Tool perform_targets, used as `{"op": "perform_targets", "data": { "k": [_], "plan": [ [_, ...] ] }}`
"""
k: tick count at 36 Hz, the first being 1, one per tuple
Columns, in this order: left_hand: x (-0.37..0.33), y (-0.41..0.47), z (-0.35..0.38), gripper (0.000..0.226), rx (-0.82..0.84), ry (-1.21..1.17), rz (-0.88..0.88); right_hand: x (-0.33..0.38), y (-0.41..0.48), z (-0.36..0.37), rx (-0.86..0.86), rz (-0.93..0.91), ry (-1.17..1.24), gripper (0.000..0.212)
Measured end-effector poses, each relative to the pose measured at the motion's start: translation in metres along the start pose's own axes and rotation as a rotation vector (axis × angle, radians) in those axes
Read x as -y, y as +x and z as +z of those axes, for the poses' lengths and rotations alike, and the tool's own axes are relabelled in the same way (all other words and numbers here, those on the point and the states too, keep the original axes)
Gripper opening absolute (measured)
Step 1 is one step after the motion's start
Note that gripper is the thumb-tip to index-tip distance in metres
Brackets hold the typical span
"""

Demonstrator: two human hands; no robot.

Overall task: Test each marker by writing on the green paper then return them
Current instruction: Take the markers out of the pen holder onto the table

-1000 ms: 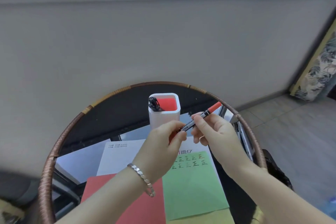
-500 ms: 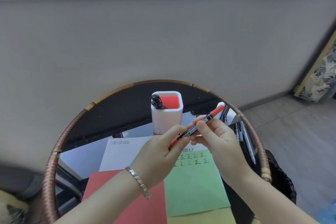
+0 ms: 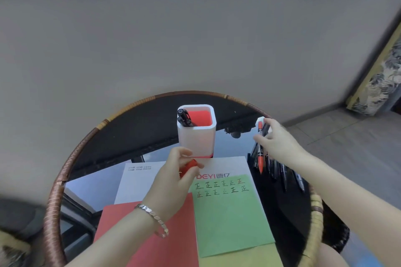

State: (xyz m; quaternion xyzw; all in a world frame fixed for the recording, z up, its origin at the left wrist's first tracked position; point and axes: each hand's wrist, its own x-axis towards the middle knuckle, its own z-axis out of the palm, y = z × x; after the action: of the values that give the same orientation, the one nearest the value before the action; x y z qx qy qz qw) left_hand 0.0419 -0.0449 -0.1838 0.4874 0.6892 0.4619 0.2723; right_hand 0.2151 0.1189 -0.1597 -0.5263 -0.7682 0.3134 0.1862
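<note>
Nearest, below both sets of fingers: green paper sheet [image 3: 230,219], two rows of test characters on it. On the left hand [image 3: 173,180], thumb and forefinger pinch a small red object [image 3: 189,166]; cap or marker end, cannot tell. The right hand [image 3: 280,145] has left the two-handed hold of half a second ago. Its fingers now spread over the row of black markers [image 3: 282,173], with the red-capped marker [image 3: 260,158] just under the thumb, contact unclear. Judged: red one tested, being returned. Beyond the left fingertips, the white square pen holder [image 3: 196,136] is unchanged.
</note>
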Motion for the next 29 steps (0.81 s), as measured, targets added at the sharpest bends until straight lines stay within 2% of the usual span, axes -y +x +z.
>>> {"op": "perform_targets", "data": {
  "k": [2, 6, 11, 14, 17, 23, 29],
  "plan": [
    [-0.001, 0.003, 0.001, 0.015, -0.033, -0.048, -0.015, 0.000, 0.006, 0.009, 0.007, -0.029, -0.096, 0.036],
    [-0.002, 0.005, 0.005, 0.011, -0.031, -0.016, 0.004, -0.006, 0.016, 0.026, -0.008, -0.132, -0.313, 0.017],
    [-0.004, 0.013, 0.017, 0.014, -0.029, 0.137, 0.096, -0.019, 0.018, 0.035, -0.054, -0.272, -0.541, 0.026],
    [-0.011, 0.024, 0.034, 0.008, 0.020, 0.208, 0.116, -0.025, 0.017, 0.032, -0.048, -0.310, -0.563, 0.029],
    [-0.015, 0.041, 0.055, 0.014, 0.063, 0.306, 0.110, -0.031, 0.012, 0.028, -0.029, -0.306, -0.569, 0.032],
    [-0.022, 0.075, 0.096, 0.014, 0.138, 0.407, 0.023, -0.041, 0.006, 0.018, 0.015, -0.294, -0.513, 0.030],
    [-0.020, 0.077, 0.100, 0.021, 0.217, 0.513, 0.032, -0.043, 0.004, 0.013, 0.022, -0.293, -0.447, 0.028]
  ]
}}
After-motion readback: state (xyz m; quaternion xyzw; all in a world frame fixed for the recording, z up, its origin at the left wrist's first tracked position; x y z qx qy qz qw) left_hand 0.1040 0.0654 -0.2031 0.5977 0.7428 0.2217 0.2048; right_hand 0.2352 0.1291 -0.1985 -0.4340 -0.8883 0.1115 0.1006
